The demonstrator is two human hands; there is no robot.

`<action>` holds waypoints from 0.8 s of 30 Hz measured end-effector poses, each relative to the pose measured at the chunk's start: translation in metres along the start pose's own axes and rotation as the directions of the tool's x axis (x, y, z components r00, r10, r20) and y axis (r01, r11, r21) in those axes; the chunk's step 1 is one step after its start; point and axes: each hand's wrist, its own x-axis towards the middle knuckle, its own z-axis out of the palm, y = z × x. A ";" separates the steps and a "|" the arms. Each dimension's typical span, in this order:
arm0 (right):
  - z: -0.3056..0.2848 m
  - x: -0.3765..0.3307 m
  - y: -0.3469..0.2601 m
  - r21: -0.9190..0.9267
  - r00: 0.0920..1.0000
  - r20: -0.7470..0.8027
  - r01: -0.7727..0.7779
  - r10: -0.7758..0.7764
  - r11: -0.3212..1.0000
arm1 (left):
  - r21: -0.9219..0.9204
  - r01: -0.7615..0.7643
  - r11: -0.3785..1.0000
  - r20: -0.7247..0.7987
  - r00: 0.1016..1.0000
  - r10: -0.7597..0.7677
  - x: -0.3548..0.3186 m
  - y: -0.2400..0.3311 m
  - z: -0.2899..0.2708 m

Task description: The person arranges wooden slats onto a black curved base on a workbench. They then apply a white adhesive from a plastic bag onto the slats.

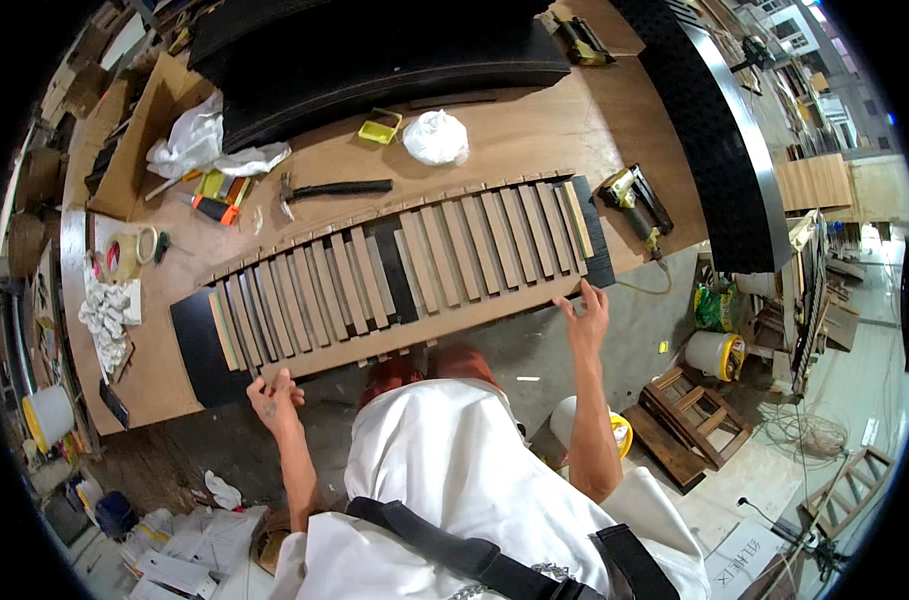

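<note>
A long slatted panel (pixel 402 278) lies at a slant on the bench's near edge, with rows of narrow wooden slats over a black base. Along its near side runs a long light-brown wooden strip (pixel 425 330). My left hand (pixel 278 397) pinches the strip's left end, fingers closed at the panel's near left corner. At the other end my right hand (pixel 586 318) grips the strip between thumb and fingers, near the panel's right corner. A black end section (pixel 207 345) of the panel sticks out past the slats on the left.
Beyond the panel lie a claw hammer (pixel 340 188), a white plastic bag (pixel 437 138) and a yellow tray (pixel 380 127). A nail gun (pixel 635 205) with a hose rests at right. Large black upholstered pieces (pixel 395 85) stand at the back. Buckets (pixel 710 355) stand on the floor.
</note>
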 end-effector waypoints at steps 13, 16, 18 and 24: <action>-0.019 0.030 0.015 0.140 1.000 -0.027 -0.008 0.012 0.990 | -0.053 -0.058 0.997 0.078 0.995 0.062 -0.019 -0.010 0.037; -0.025 0.043 -0.004 0.182 0.999 0.043 -0.036 0.029 0.983 | -0.014 -0.008 1.000 0.001 1.000 0.008 -0.012 -0.008 0.036; -0.026 0.041 0.025 0.110 0.999 0.022 0.041 -0.044 0.993 | 0.056 0.016 0.998 -0.041 0.999 -0.014 -0.019 0.002 0.040; -0.026 0.034 0.012 0.323 0.992 0.092 -0.109 0.083 0.940 | -0.142 -0.032 0.989 0.044 0.998 0.039 -0.017 -0.009 0.033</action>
